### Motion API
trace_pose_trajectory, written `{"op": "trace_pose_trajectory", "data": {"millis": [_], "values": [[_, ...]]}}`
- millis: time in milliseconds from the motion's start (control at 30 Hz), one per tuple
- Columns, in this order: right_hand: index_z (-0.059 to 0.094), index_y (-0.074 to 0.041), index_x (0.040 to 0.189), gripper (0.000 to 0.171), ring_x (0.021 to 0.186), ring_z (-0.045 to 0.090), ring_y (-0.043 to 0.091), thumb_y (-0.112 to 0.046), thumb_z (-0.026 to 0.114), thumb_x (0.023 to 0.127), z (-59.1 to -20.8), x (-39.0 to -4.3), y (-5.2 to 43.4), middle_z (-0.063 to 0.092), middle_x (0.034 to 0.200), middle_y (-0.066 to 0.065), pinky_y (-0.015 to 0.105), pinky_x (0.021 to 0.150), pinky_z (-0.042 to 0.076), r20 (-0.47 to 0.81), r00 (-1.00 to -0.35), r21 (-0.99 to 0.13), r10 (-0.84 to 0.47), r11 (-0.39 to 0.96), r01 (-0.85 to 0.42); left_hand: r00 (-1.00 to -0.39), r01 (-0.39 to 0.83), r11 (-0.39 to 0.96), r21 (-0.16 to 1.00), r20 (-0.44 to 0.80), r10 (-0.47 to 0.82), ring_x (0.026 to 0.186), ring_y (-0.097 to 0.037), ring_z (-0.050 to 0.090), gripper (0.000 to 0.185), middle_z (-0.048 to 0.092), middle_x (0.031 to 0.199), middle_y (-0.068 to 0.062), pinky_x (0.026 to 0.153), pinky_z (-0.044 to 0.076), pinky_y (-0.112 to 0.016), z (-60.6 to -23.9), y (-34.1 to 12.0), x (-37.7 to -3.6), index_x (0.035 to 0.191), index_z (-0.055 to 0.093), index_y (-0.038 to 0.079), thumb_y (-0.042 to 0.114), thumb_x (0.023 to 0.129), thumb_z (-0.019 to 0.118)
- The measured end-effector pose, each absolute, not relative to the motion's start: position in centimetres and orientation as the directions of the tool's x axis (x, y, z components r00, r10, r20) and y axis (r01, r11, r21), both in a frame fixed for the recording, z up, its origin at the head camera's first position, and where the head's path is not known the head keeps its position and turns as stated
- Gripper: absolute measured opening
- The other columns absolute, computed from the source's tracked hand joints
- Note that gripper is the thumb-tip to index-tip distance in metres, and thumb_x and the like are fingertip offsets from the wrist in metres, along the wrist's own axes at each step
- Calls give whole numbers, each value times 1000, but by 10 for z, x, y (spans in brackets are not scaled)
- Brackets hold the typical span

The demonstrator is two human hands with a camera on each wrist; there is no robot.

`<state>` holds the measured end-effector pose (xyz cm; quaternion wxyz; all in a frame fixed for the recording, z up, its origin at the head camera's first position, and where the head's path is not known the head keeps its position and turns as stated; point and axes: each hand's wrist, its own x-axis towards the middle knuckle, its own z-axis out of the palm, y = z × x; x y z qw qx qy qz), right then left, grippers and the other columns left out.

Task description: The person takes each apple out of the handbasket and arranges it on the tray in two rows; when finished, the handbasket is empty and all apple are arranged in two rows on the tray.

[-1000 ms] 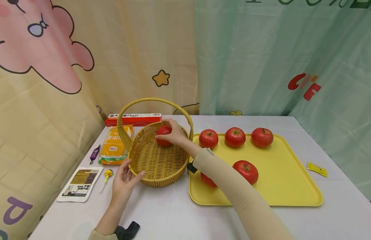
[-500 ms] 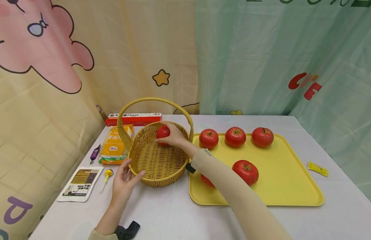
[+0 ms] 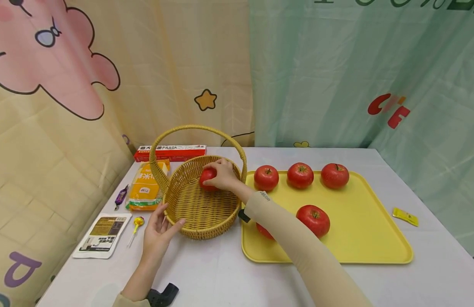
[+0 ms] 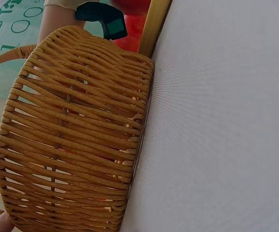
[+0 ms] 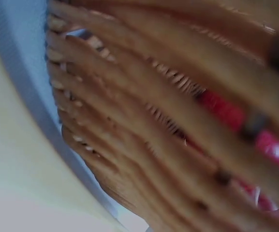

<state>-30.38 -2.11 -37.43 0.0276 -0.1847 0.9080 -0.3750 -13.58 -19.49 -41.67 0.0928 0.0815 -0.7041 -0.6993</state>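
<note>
My right hand [image 3: 221,175] reaches into the wicker basket [image 3: 200,213] and grips a red apple [image 3: 206,178] low against the far inner wall. My left hand [image 3: 157,232] steadies the basket's near left rim with straight fingers and thumb. In the left wrist view the basket wall [image 4: 76,135] fills the frame, with fingertips at its left edge. The right wrist view shows blurred basket weave [image 5: 144,125] with red apple [image 5: 226,116] behind it. On the yellow tray [image 3: 367,238] lie three apples in a back row [image 3: 300,175], one in front [image 3: 313,219], and another partly hidden by my forearm [image 3: 264,230].
Left of the basket lie a red pasta box [image 3: 169,152], an orange packet [image 3: 146,184], a purple candy [image 3: 121,197], a lollipop [image 3: 137,222] and a white pouch [image 3: 102,234]. A small yellow sachet [image 3: 405,216] lies right of the tray. Curtains hang behind the table.
My right hand has lowered the apple slightly deeper into the basket. The left hand has stayed on the rim.
</note>
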Motion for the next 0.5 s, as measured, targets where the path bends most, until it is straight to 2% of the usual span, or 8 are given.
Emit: {"op": "trace_pose_trajectory", "data": {"millis": [233,500], "values": [[56,-17,116,51,123,34,33,-21,82,72,-379,-303,-20,40,132,13,52,96,41,57,-909,-725,-413,609,-322,-968,9,14,1000,13,-249,140,-21,18,72,9,156,-4,107,28,-22,-417,-195,-136,143,29,4,6,84,70],[54,-22,129,66,123,34,33,-21,83,70,-378,-300,-19,35,134,13,51,94,44,36,-904,-701,-426,634,-327,-970,13,23,1000,18,-244,140,-21,18,72,9,156,-3,107,28,-23,-417,-195,-136,143,29,4,8,84,70]]}}
